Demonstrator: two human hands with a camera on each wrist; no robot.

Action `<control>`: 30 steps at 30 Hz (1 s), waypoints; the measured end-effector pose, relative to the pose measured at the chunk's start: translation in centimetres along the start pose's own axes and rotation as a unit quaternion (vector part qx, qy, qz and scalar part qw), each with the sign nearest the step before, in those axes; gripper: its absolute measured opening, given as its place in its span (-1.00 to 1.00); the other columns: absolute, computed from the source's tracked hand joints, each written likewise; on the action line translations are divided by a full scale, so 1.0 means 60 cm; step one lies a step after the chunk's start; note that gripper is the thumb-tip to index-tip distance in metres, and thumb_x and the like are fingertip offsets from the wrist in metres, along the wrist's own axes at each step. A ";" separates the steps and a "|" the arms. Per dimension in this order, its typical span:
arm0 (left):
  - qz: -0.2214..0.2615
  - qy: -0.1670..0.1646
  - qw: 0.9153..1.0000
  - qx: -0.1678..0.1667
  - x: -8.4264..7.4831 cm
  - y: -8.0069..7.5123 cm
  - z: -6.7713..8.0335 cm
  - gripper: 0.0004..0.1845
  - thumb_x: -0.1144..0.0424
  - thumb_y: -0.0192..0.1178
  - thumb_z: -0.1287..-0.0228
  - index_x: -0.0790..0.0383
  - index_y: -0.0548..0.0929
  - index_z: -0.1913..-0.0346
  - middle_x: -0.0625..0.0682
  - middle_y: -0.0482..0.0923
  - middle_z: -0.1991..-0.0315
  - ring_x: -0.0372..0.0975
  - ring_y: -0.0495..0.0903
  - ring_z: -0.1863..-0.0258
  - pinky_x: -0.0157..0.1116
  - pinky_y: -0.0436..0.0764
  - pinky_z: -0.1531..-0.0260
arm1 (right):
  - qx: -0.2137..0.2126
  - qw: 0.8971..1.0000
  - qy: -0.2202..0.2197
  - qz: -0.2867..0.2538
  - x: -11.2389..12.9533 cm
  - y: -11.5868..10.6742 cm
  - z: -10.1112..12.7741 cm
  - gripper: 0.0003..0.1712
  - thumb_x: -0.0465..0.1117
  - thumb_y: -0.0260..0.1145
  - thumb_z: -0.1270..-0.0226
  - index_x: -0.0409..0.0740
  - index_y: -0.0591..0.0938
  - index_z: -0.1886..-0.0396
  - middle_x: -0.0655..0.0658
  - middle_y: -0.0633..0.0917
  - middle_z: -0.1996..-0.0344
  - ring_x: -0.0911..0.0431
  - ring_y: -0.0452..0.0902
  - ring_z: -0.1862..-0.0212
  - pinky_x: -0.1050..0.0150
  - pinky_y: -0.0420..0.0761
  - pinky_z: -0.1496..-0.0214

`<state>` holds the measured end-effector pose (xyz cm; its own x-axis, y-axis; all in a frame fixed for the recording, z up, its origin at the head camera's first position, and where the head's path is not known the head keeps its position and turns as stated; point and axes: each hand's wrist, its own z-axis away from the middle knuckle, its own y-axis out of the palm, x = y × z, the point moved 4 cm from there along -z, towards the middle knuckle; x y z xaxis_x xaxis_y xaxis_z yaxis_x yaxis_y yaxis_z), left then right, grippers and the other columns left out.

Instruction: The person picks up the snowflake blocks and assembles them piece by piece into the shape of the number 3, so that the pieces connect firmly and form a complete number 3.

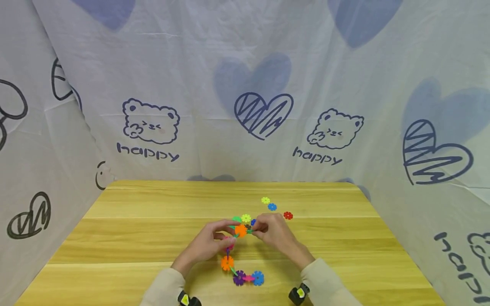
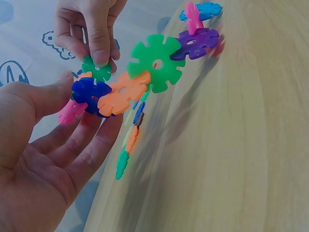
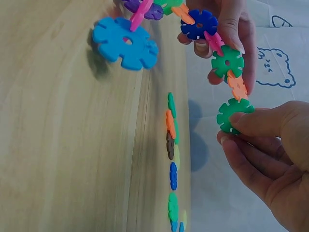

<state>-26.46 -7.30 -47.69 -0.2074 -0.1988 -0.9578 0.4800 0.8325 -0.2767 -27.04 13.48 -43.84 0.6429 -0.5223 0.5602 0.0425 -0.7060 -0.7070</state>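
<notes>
A chain of notched plastic snowflake discs, linked edge to edge, hangs between both hands. My left hand (image 1: 206, 241) holds it near its upper part, with a pink disc (image 3: 214, 42) and a green disc (image 3: 228, 63) at the fingers. My right hand (image 1: 276, 231) pinches the green end disc (image 3: 225, 116) between thumb and fingers; it joins an orange disc (image 1: 241, 230). The lower part curves through another orange disc (image 1: 227, 263), a larger-looking green disc (image 2: 161, 62) and a purple disc (image 1: 239, 278). A light blue disc (image 1: 258, 278) forms the other end.
Loose discs lie on the wooden table (image 1: 153, 204) beyond the hands, among them a yellow one (image 1: 246, 218) and a brown one (image 3: 170, 146). Farther right are a red disc (image 1: 288, 216), a blue disc (image 1: 272, 207) and another yellow disc (image 1: 266, 200). Printed cloth (image 1: 206, 140) surrounds the table.
</notes>
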 end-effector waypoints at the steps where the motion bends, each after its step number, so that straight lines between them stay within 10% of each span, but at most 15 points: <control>1: 0.001 -0.001 1.000 0.000 0.001 0.001 0.000 -0.51 0.32 0.24 -0.49 0.21 0.51 -0.42 0.30 0.55 -0.14 -0.10 0.73 0.23 -0.28 0.79 0.23 | -0.002 1.000 -0.003 0.001 0.000 0.000 0.000 -0.87 -0.49 0.53 -0.15 -0.23 0.76 0.44 -0.14 0.81 0.43 0.20 0.73 0.41 0.55 0.67 0.28; 30: 0.009 0.002 1.000 -0.020 -0.008 -0.004 -0.003 -0.56 0.42 0.25 -0.44 0.31 0.59 -0.34 0.32 0.65 -0.01 -0.12 0.79 0.29 -0.35 0.77 0.26 | -0.059 0.993 -0.089 0.040 0.019 0.002 -0.004 -0.82 -0.56 0.54 -0.06 -0.25 0.76 0.49 -0.13 0.77 0.49 0.14 0.71 0.44 0.51 0.68 0.32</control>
<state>-26.60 -7.30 -47.15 -0.2021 -0.1828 -0.9622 0.4492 0.8557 -0.2569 -26.48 12.67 -43.16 0.7657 -0.4943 0.4115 -0.0983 -0.7223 -0.6846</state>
